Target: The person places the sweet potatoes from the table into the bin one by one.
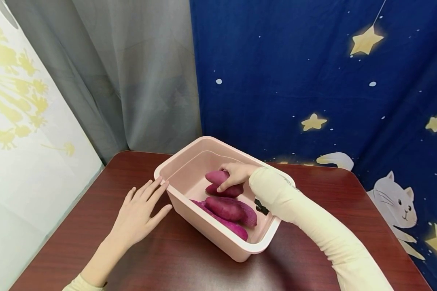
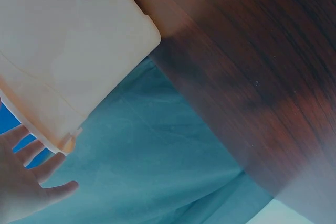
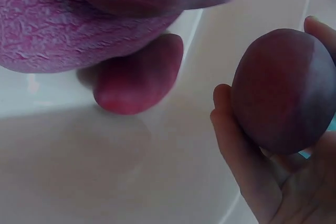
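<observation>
My right hand (image 1: 238, 173) grips a purple sweet potato (image 1: 215, 176) inside a pink plastic bin (image 1: 187, 202). In the right wrist view the held sweet potato (image 3: 281, 90) appears end-on between the thumb and fingers. Just below it in the head view is another sweet potato (image 1: 233, 191). Several more, including a smooth one (image 1: 223, 208), lie heaped toward the bin's near side. One has a wrinkled skin (image 3: 68, 38) in the right wrist view. My left hand (image 1: 140, 214) has its fingers spread, fingertips at the bin's left rim; the left wrist view shows them by the rim's corner (image 2: 65, 145).
The bin stands at an angle on a dark red-brown wooden table (image 1: 138, 266). Behind the table hang a grey curtain (image 1: 156, 81) and a blue star-patterned curtain (image 1: 269, 81). A white panel with yellow flower prints (image 1: 29, 121) rises at the left.
</observation>
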A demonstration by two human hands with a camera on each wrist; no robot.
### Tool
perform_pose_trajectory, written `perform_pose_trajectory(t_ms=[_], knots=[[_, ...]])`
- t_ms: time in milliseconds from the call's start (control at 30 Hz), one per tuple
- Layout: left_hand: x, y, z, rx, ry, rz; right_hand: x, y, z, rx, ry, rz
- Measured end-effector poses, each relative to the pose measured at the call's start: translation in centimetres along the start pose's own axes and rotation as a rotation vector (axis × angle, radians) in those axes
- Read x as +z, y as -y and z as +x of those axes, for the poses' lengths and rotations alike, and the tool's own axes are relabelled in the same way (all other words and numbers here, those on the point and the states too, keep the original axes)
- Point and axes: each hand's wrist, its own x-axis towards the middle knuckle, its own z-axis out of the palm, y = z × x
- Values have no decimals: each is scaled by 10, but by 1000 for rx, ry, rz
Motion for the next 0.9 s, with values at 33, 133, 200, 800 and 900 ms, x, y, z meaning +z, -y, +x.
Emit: perform_pose_trajectory(t_ms=[33,133,200,800,900], knots=[[0,0,0,0,1,-1,2,0,0,6,7,-6],[-1,0,0,-1,4,-3,7,-2,2,28,28,-19],[-1,0,0,-1,5,-3,9,-2,2,46,41,-35],[0,0,0,-3,-6,-6,18,0,2,120,116,-47],[0,0,0,-1,-7,-5,18,1,1,124,119,-50]])
